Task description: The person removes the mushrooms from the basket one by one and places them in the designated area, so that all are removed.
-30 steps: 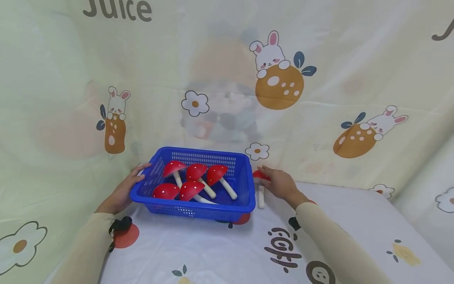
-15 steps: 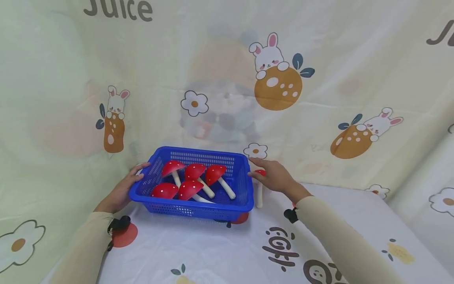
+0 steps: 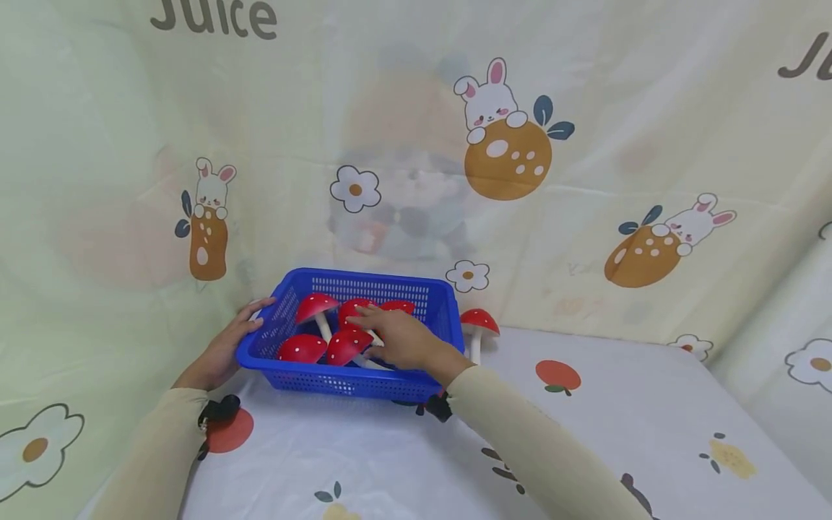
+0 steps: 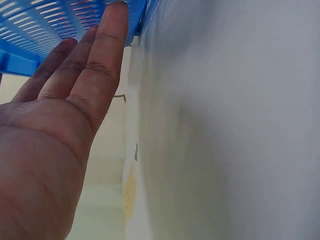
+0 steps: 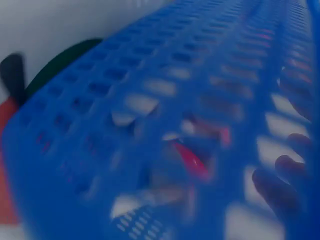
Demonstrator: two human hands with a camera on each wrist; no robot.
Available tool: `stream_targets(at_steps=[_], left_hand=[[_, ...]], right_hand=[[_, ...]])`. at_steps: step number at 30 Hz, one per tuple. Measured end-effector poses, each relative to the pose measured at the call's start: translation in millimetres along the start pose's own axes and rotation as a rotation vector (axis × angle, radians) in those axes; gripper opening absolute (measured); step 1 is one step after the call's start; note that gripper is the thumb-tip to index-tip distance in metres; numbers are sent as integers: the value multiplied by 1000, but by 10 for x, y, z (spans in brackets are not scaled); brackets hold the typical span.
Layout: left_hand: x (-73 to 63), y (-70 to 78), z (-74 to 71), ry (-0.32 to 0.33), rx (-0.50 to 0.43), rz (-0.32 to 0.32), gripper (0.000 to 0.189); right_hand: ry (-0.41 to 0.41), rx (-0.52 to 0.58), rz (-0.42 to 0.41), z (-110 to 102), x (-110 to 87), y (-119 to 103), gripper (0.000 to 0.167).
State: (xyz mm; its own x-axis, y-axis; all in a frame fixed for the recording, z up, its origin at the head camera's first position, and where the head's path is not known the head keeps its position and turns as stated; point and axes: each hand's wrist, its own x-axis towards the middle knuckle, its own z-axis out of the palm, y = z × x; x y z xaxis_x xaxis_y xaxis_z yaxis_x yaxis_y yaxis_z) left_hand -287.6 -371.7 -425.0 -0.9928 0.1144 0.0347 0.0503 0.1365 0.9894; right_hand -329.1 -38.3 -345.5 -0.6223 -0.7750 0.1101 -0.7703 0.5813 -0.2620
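A blue plastic basket point(image 3: 351, 383) with slotted walls holds several toy mushrooms with red, white-dotted caps, such as the rear-left mushroom point(image 3: 316, 307) and the front-left mushroom point(image 3: 302, 349). My left hand point(image 3: 227, 347) rests against the basket's left end; in the left wrist view its fingers point(image 4: 100, 75) lie straight along the slotted wall. Inside the basket, my right hand point(image 3: 409, 339) reaches over the right-hand mushrooms, fingers spread close to the front-middle mushroom point(image 3: 347, 347) and partly covering those behind. In the right wrist view the basket's wall point(image 5: 60, 165) blocks most of that hand.
Another red-capped mushroom point(image 3: 479, 322) stands outside the basket, close by its right end. A printed cloth point(image 3: 585, 433) covers the table, and a printed curtain point(image 3: 403, 130) hangs right behind the basket, with more cloth along the left side.
My right hand has left the mushroom outside the basket, passed over the basket's right rim, and moved left into it above the mushrooms. The left hand and basket stay put.
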Motion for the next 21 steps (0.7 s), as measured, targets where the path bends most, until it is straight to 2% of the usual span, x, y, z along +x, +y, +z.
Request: stream_targets(at_steps=[5,10,14,21], left_hand=[[8,6,6,1,10,-2,57],[30,18,12,-13,23,14,57],[41,15,-12,-13,12,20,56],[1,9,-17,-2,10,-5,56]], right_hand=[[-45,-7,43,163,164,-41,69],[-30,-74,79,242,224,9,60],[-10,-97,71,261,242,17,57],[12,-59,57,287,233,12,50]])
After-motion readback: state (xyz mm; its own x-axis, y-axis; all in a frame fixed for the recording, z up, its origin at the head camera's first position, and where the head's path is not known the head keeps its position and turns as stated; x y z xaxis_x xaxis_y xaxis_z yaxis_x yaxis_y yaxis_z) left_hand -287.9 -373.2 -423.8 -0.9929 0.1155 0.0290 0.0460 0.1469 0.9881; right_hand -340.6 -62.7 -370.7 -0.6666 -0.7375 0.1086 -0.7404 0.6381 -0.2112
